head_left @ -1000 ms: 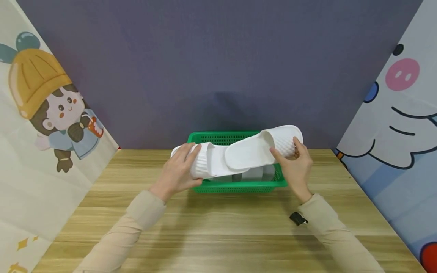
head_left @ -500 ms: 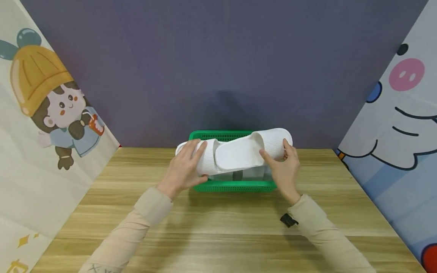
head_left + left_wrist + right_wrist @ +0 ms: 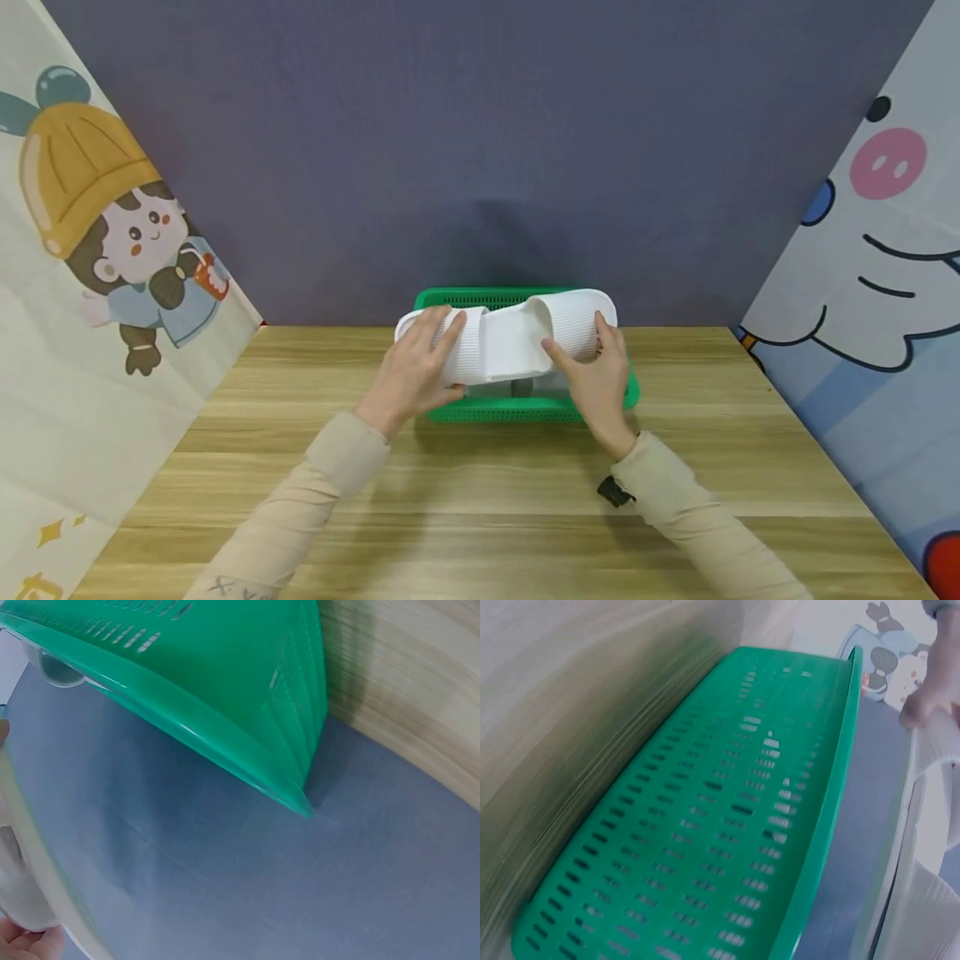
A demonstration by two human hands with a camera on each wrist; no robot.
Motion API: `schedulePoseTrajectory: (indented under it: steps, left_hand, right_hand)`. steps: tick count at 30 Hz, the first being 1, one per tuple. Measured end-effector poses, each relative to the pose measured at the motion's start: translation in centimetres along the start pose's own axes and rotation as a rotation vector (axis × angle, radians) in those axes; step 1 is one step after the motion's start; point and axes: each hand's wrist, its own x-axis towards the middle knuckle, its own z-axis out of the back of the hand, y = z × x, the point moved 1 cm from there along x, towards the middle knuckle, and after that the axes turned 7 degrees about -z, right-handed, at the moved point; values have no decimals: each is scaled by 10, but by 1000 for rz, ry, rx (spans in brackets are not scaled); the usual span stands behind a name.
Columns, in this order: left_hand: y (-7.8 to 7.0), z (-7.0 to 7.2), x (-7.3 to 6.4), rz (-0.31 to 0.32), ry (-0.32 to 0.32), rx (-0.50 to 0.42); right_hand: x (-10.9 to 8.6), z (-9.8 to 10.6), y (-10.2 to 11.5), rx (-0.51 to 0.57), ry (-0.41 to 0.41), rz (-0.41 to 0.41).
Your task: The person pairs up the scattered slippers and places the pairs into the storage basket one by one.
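Two white slippers with ribbed straps are held end to end over a green basket (image 3: 517,409). My left hand (image 3: 415,364) grips the left slipper (image 3: 472,346) across its strap. The right slipper (image 3: 579,317) is in my right hand (image 3: 600,379), thumb at the strap's opening and fingers along the far edge. Its heel end is tucked in at the left slipper's strap, hiding most of the left footbed. In the right wrist view the slippers (image 3: 919,915) lie above the basket's rim, with the left hand (image 3: 934,686) beyond.
Pale, greyish things (image 3: 551,386) lie inside the basket, mostly hidden by the slippers. The basket stands on a wood-grain table (image 3: 480,508) near a dark grey wall (image 3: 480,150). Printed cartoon panels flank both sides. A small black piece (image 3: 617,492) shows beside the right sleeve.
My right hand has moved left, sliding the right slipper's heel under the left slipper's strap, so the overlap has grown. The left hand has shifted slightly right.
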Motion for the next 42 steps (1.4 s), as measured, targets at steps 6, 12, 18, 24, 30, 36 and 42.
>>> schedulePoseTrajectory:
  steps: [6,12,18,24,30,36,42]
  left_hand:
    - [-2,-2,3,-15,-10,35]
    - [-5,-4,2,-19,-11,37]
    - [-6,-6,2,-12,-24,57]
    - [-4,-8,-1,5,-10,50]
    - [-2,-7,-10,33,16,2]
    - [-1,-1,-19,51,-13,-56]
    - [-2,5,-19,-13,-54,-72]
  right_hand:
    - [-7,-5,4,12,39,-7]
    - [-15,-9,4,15,92,-24]
    - [-19,-13,5,13,121,-21]
    - [-19,-10,6,-41,188,-27]
    - [-19,1,3,-187,345,68]
    - [-9,16,3,-345,333,532]
    - [16,29,9,-479,338,967]
